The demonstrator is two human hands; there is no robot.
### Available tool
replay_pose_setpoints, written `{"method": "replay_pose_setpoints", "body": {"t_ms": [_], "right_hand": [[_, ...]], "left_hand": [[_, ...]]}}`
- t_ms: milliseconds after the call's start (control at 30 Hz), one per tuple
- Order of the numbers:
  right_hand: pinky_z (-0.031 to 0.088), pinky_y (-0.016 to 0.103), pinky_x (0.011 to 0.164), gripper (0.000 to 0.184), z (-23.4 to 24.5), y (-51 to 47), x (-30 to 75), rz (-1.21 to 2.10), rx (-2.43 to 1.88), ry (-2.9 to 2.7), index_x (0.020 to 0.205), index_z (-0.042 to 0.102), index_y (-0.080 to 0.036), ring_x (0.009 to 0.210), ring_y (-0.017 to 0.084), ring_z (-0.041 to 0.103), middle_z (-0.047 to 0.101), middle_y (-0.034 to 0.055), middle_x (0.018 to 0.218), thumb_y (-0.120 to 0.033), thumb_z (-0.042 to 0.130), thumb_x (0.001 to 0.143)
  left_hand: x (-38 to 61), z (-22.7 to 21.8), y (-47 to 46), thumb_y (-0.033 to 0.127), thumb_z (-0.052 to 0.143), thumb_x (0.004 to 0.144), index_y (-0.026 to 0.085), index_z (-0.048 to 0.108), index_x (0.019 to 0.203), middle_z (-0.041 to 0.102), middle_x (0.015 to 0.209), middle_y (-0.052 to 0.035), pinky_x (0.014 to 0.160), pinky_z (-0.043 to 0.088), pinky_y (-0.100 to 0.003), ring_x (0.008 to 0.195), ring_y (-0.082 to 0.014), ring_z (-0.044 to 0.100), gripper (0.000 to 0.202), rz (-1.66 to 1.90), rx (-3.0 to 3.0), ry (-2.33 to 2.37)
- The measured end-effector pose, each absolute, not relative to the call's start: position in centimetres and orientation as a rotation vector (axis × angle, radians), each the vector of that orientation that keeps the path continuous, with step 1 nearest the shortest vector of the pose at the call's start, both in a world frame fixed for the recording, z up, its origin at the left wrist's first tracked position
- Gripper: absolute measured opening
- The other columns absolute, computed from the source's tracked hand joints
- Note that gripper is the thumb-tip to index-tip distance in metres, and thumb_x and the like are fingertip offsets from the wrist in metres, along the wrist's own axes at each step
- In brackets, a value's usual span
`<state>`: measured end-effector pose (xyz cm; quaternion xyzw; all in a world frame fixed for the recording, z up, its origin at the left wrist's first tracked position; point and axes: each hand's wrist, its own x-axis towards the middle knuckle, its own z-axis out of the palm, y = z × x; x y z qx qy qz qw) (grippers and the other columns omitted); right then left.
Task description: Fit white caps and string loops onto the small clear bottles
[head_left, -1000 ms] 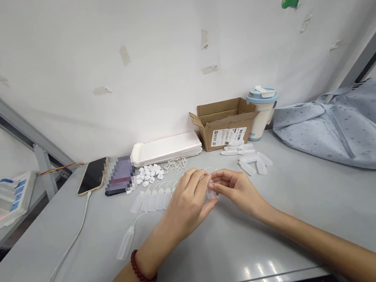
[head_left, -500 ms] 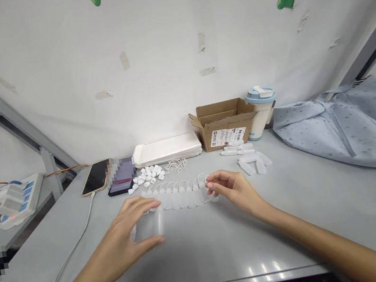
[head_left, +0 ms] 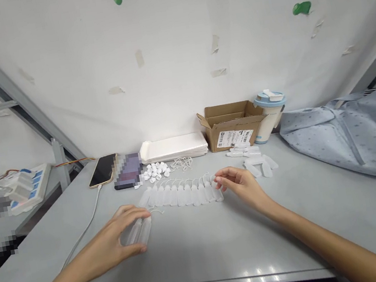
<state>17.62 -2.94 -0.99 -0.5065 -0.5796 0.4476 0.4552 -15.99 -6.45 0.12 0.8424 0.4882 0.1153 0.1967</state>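
Observation:
My left hand curves its thumb and fingers around a few translucent plastic pieces, just above the front left part of the table. A thin cord loop sticks out by its fingertips. My right hand has its thumb and fingertips pinched at the top of the last piece on the right in a row of flat translucent pieces with cord loops. Whatever is between those fingertips is too small to make out. Behind the row lie a pile of small white pieces and some loose cord loops.
More translucent pieces lie right of my right hand. At the back are a stack of white packets, an open cardboard box and a lidded cup. Two phones and a cable are left; a grey-blue cloth lies right.
My left hand has moved left and toward me with the plastic pieces, away from the row. My right hand stays at the row's right end. The view has shifted slightly.

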Motion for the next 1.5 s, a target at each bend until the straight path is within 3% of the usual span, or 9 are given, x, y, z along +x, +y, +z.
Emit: {"method": "replay_pose_setpoints", "body": {"t_ms": [233, 500, 733, 900, 1000, 1133, 1267, 1400, 1500], "right_hand": [[0.05, 0.031, 0.062, 0.028, -1.1, -2.8, 17.8, 1.094, -1.234, -1.434, 0.079, 0.063, -0.015, 0.066, 0.017, 0.062, 0.066, 0.0048, 0.07, -0.042, 0.062, 0.073], [0.05, 0.03, 0.061, 0.025, -1.2, -2.6, 17.9, 1.063, -1.239, -1.463, 0.08, 0.062, -0.015, 0.064, 0.016, 0.061, 0.064, 0.0038, 0.069, -0.039, 0.059, 0.076], [0.051, 0.029, 0.059, 0.02, -2.2, -1.5, 19.0, 0.912, -1.276, -1.515, 0.082, 0.06, -0.015, 0.063, 0.015, 0.062, 0.065, 0.004, 0.072, -0.034, 0.055, 0.079], [0.052, 0.03, 0.061, 0.015, -3.0, 0.3, 21.2, 0.344, -1.402, -1.798, 0.088, 0.058, -0.017, 0.07, 0.017, 0.063, 0.066, 0.007, 0.084, -0.024, 0.045, 0.084], [0.05, 0.035, 0.076, 0.017, -3.2, 1.2, 22.4, 0.158, -1.457, -1.92, 0.093, 0.058, -0.016, 0.089, 0.021, 0.061, 0.063, 0.0107, 0.098, -0.015, 0.046, 0.082], [0.042, 0.037, 0.091, 0.026, -2.9, 1.8, 23.6, 0.059, -1.597, -2.006, 0.101, 0.058, -0.013, 0.106, 0.025, 0.053, 0.059, 0.0148, 0.109, -0.007, 0.045, 0.08], [0.043, 0.036, 0.084, 0.025, -2.3, 2.0, 24.7, 0.035, -1.767, -2.008, 0.101, 0.059, -0.011, 0.103, 0.027, 0.053, 0.06, 0.0159, 0.105, -0.006, 0.048, 0.08], [0.044, 0.028, 0.069, 0.018, -1.3, 1.7, 25.4, 0.074, -1.882, -2.025, 0.095, 0.061, -0.012, 0.09, 0.023, 0.059, 0.065, 0.0114, 0.095, -0.009, 0.052, 0.08], [0.042, 0.027, 0.066, 0.017, -0.3, 1.3, 25.5, 0.059, -1.94, -2.026, 0.096, 0.061, -0.014, 0.09, 0.021, 0.059, 0.065, 0.0102, 0.098, -0.012, 0.052, 0.081]], "left_hand": [[-15.9, 0.2, -6.3, 0.035, 0.062, 0.076, 0.033, 0.047, 0.124, 0.051, 0.129, -0.0021, 0.099, 0.04, -0.039, 0.121, -0.0244, 0.045, 0.05, 0.22, 2.31, 1.411], [-16.0, 0.7, -6.0, 0.042, 0.062, 0.075, 0.034, 0.053, 0.118, 0.056, 0.124, 0.0, 0.095, 0.044, -0.035, 0.115, -0.0237, 0.051, 0.045, 0.293, 2.372, 1.39], [-12.1, 2.2, -3.0, 0.049, 0.047, 0.083, 0.027, 0.057, 0.109, 0.058, 0.116, -0.0033, 0.087, 0.047, -0.036, 0.107, -0.0233, 0.053, 0.036, 0.455, 2.309, 1.491], [-7.6, 1.4, 1.7, 0.036, 0.04, 0.088, 0.02, 0.058, 0.105, 0.059, 0.113, -0.0066, 0.091, 0.042, -0.039, 0.109, -0.0237, 0.049, 0.03, 0.422, 2.489, 1.327], [-5.4, 0.4, 4.3, 0.025, 0.037, 0.087, 0.014, 0.059, 0.103, 0.057, 0.113, -0.0108, 0.094, 0.04, -0.04, 0.11, -0.0252, 0.047, 0.029, 0.321, 2.646, 1.237], [-3.8, -0.3, 6.0, 0.016, 0.037, 0.085, 0.014, 0.061, 0.096, 0.061, 0.1, -0.0109, 0.086, 0.043, -0.038, 0.1, -0.0252, 0.052, 0.027, 0.135, 2.737, 1.23], [-3.3, -0.2, 5.9, 0.014, 0.036, 0.085, 0.013, 0.062, 0.08, 0.061, 0.09, -0.0121, 0.083, 0.044, -0.04, 0.093, -0.0266, 0.053, 0.026, 0.104, 2.751, 1.273], [-3.1, -0.2, 4.4, 0.013, 0.034, 0.086, 0.012, 0.06, 0.092, 0.058, 0.101, -0.0137, 0.086, 0.043, -0.041, 0.1, -0.0268, 0.05, 0.027, 0.226, 2.731, 1.346], [-2.9, -0.6, 3.1, 0.012, 0.032, 0.086, 0.011, 0.058, 0.101, 0.055, 0.11, -0.0142, 0.089, 0.042, -0.043, 0.105, -0.0268, 0.048, 0.03, 0.452, 2.685, 1.41]]}}
